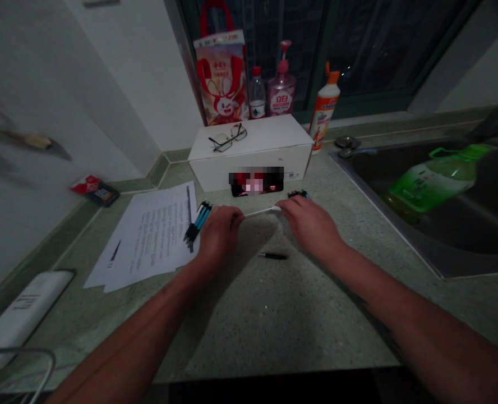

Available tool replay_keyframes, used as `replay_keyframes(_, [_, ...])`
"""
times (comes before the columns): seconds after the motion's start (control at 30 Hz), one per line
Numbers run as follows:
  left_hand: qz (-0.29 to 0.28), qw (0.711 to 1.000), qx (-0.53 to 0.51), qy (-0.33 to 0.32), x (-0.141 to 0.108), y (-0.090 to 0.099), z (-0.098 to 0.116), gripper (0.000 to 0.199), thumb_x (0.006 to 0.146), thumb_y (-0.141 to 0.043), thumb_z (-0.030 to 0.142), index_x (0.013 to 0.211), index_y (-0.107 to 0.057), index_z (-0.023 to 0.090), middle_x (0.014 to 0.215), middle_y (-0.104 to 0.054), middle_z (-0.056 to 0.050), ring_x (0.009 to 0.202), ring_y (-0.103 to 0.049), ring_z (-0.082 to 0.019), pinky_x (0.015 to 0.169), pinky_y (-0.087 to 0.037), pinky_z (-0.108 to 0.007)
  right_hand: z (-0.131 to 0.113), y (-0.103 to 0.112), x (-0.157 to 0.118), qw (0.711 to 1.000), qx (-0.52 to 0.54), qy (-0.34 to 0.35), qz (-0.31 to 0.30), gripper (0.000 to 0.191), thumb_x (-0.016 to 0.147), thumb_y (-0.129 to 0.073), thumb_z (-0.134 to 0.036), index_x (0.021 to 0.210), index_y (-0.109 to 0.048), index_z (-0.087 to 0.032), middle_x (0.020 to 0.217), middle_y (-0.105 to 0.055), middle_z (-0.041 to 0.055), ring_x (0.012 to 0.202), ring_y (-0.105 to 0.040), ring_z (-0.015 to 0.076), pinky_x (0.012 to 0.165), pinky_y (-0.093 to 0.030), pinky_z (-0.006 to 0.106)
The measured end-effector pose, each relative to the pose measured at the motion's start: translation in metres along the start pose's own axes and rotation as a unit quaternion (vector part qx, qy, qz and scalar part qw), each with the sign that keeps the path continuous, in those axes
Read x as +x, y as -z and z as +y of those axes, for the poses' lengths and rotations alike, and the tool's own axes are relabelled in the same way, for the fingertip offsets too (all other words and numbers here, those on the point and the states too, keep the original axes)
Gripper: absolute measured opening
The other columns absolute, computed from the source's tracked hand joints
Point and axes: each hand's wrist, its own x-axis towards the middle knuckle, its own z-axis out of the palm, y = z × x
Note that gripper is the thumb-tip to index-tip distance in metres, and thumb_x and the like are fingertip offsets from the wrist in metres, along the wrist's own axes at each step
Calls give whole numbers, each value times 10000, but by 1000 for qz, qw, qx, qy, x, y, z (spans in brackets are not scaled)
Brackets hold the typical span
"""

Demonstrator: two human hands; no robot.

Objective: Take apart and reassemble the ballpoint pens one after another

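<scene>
A thin white rod (257,212), which looks like a pen refill, spans the gap between my two hands above the counter. My left hand (220,233) pinches one end between thumb and fingers. The other end, where a small white piece shows, is gripped by the fingertips of my right hand (310,221). Below them lies a short black pen part (273,256) with a silvery tip. Blue and black pens (198,221) rest on the papers beside my left hand. More small dark pen pieces (298,194) sit just behind my right hand, partly hidden.
Printed sheets (148,235) lie at left, near a white power strip (26,314). At the back, a phone (257,182) leans on a white box (209,171) bearing glasses (227,139). A sink (425,252) at right holds a green-labelled bottle (434,182).
</scene>
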Motion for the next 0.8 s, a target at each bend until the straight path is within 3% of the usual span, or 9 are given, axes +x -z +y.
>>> replay_keyframes(0.17, [13, 999, -8, -51, -2, 3, 3, 125, 959, -592, 190, 880, -683, 222, 860, -705, -54, 843, -629, -242, 766, -497, -389, -2, -2, 0, 996, -23, 59, -60, 303, 1011, -523, -124, 1195, -736, -236, 1108, -727, 93, 1020, -671, 246, 855, -490, 358])
replay_keyframes(0.3, [-4, 995, -45, -93, -9, -4, 5, 76, 955, -638, 166, 968, -689, 222, 886, -712, -31, 849, -656, -208, 783, -529, -359, -6, -7, -3, 990, -19, 99, -97, 417, 992, -508, -80, 1332, -676, -253, 1152, -711, 84, 1003, -679, 229, 815, -502, 336])
replay_keyframes(0.4, [39, 994, -64, -80, -11, -9, 6, 336, 917, -708, 159, 1235, -628, 232, 1009, -731, -48, 915, -675, -212, 852, -550, -385, -9, -7, -5, 991, -18, 90, -94, 575, 979, -465, -55, 1495, -547, -296, 1193, -691, 80, 930, -684, 214, 721, -496, 313])
replay_keyframes(0.5, [106, 991, -50, -64, -11, -7, 7, 635, 860, -793, 199, 1421, -498, 227, 1217, -699, -113, 1095, -647, -265, 952, -533, -452, -11, -3, -5, 996, 1, 54, -71, 611, 984, -420, -54, 1529, -502, -316, 1210, -681, 80, 943, -684, 217, 727, -506, 316])
replay_keyframes(0.57, [107, 990, -43, -78, -11, -3, 9, 582, 864, -796, 230, 1382, -529, 222, 1220, -690, -117, 1103, -639, -272, 950, -528, -458, -12, 0, -5, 998, 26, 25, -47, 573, 991, -396, -69, 1503, -527, -290, 1237, -677, 95, 997, -678, 234, 773, -523, 337])
replay_keyframes(0.6, [83, 991, -45, -97, -12, -1, 11, 482, 880, -783, 246, 1315, -577, 224, 1170, -701, -102, 1071, -646, -264, 934, -530, -447, -13, 1, -4, 999, 38, 13, -35, 561, 993, -387, -76, 1498, -529, -275, 1251, -675, 104, 1021, -673, 244, 793, -530, 351])
replay_keyframes(0.67, [-17, 986, -58, -157, -13, 2, 16, 263, 910, -761, 294, 1146, -664, 230, 1059, -717, -67, 1004, -656, -248, 902, -532, -422, -13, 1, -4, 998, 55, 0, -18, 558, 992, -377, -86, 1506, -516, -255, 1265, -674, 117, 1047, -666, 261, 818, -538, 377])
replay_keyframes(0.73, [-138, 964, -67, -219, -14, 3, 21, 220, 901, -779, 372, 1057, -712, 232, 1034, -723, -57, 981, -656, -247, 897, -528, -415, -12, 1, -4, 998, 58, -2, -12, 563, 991, -373, -91, 1510, -519, -254, 1258, -674, 121, 1033, -668, 267, 818, -541, 389])
replay_keyframes(0.8, [-219, 942, -63, -246, -14, 3, 26, 204, 897, -784, 378, 1043, -744, 241, 1050, -724, -55, 984, -656, -247, 910, -525, -414, -12, 1, -4, 998, 54, -2, -12, 550, 996, -379, -102, 1492, -551, -268, 1252, -672, 118, 1009, -674, 264, 804, -539, 383])
